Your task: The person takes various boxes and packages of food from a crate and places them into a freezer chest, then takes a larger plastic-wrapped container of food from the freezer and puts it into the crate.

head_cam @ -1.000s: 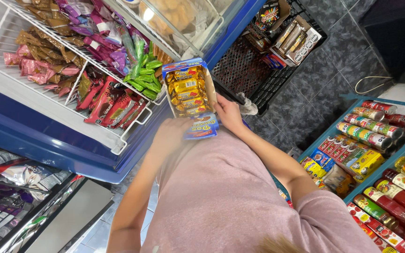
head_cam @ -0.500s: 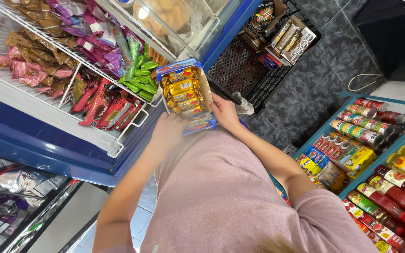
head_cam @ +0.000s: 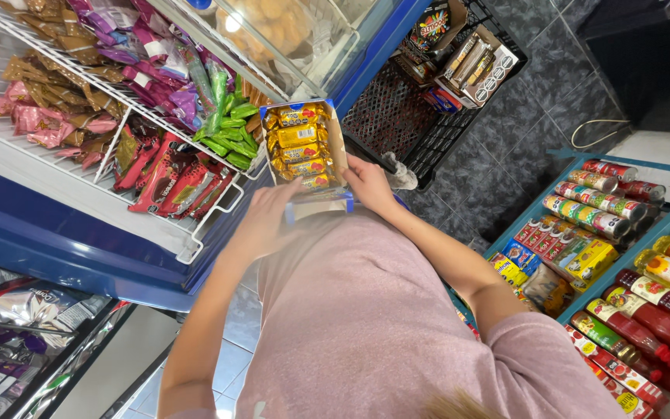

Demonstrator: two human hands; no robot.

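Floor (head_cam: 521, 147): dark grey tiles. Blue chest freezer (head_cam: 48, 248) with white wire baskets (head_cam: 195, 248), left. Black crate (head_cam: 405, 124) on floor. Teal shelves (head_cam: 529, 221) of bottles and packets, right.

Wearing dusty-pink short-sleeve tee (head_cam: 366, 326), plain knit, faint white print at lower centre edge. Bare forearms, no watch/rings visible. Left hand (head_cam: 269, 221), right hand (head_cam: 370, 186) bare, mid-frame.
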